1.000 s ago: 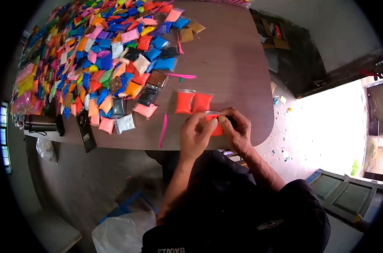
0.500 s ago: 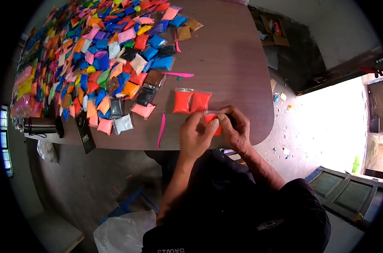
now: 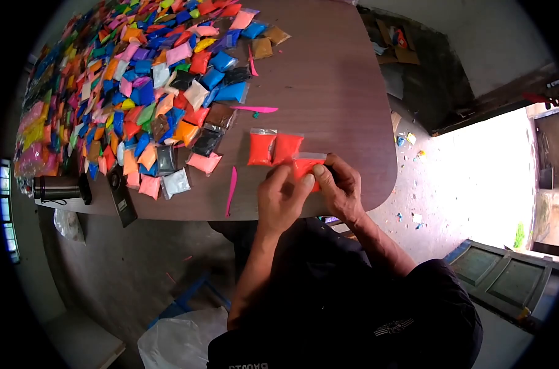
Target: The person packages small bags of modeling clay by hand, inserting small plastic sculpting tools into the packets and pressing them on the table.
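Between my hands is a small clear packet with red-orange filling (image 3: 305, 165), its pale top strip facing away from me. My right hand (image 3: 343, 192) pinches its right side, thumb on top. The thumb and fingers of my left hand (image 3: 278, 202) are closed on its left edge, the fingertips slightly blurred. Just beyond lie two similar packets, a left red packet (image 3: 261, 149) and a right red packet (image 3: 288, 147), side by side on the table. A pink plastic knife (image 3: 231, 191) lies to the left of my left hand.
A big heap of coloured packets (image 3: 145, 92) covers the table's left side. Another pink knife (image 3: 255, 109) lies beside it. A steel flask (image 3: 59, 188) and a dark phone-like slab (image 3: 121, 195) are near the front left edge. The brown table (image 3: 347, 92) has a rounded right corner.
The held packet now shows more of its face, turned flatter between my hands. My left fingers have shifted along its left side. The view has moved slightly.
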Motion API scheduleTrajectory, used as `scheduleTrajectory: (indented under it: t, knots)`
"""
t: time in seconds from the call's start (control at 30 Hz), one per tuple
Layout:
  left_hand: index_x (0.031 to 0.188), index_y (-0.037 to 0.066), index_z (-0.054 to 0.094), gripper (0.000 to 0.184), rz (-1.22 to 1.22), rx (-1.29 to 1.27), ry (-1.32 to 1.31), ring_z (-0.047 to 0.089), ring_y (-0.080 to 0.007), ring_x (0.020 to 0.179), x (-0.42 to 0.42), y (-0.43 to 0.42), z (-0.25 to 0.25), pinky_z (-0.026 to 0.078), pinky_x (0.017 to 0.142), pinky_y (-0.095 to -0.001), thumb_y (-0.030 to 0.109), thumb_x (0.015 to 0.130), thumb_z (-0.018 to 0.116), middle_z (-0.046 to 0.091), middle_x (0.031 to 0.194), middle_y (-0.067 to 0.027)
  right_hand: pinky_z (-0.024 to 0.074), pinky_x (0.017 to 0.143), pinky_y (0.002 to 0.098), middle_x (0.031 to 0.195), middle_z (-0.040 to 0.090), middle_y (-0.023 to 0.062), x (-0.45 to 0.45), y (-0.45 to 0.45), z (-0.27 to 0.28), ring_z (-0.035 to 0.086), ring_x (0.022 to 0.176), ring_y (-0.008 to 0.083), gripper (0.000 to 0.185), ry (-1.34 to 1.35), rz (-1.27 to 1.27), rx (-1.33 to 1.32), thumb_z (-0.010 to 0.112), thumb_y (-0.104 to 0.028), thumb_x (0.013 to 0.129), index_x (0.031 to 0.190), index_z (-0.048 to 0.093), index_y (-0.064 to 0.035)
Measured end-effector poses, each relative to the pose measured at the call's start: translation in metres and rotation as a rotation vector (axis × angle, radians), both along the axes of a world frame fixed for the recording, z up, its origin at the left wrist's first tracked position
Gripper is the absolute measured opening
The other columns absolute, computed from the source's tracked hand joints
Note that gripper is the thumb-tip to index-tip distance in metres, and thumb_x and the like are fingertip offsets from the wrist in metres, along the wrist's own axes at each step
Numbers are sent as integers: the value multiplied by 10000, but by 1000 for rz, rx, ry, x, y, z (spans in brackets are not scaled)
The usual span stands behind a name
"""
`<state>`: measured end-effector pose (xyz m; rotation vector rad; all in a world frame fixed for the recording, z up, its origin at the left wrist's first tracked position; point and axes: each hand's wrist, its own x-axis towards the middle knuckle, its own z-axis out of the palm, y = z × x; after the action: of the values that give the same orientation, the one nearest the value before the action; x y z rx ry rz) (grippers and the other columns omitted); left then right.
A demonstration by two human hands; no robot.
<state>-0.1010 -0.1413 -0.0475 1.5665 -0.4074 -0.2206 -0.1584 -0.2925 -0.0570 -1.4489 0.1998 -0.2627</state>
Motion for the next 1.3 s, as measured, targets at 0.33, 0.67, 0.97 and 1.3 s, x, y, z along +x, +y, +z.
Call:
scheduleTrajectory:
  t: [0.33,0.67,0.97,1.3]
  knots:
    - [970,1,663,163,30,78,-118,552,-166,651,1,4,-19,447,599,-321,153,968,723,600,769,-94,493,828,242,969,661,11,1,4,8,593,909,73,149,20,11,52,638,-77,1052,1160,657,24]
    - [1027,13,687,191,4,84,-83,606,-139,706,1,-2,-14,485,640,-289,149,926,775,667,849,-92,483,767,239,943,644,0,2,-2,-6,570,867,66,154,29,-61,71,699,-116,1034,1101,655,15]
    - [1060,5,706,193,35,48,-49,597,-107,696,1,2,-20,479,627,-282,124,923,773,690,841,-45,492,780,250,948,659,11,1,0,2,594,887,74,178,24,-3,62,693,-124,1027,1122,647,20]
    - [953,-2,662,167,38,45,-73,568,-113,639,3,6,-18,456,593,-288,127,936,766,630,723,-51,465,807,235,981,653,-7,1,5,6,577,920,73,182,14,-18,118,691,-154,1034,1104,645,7]
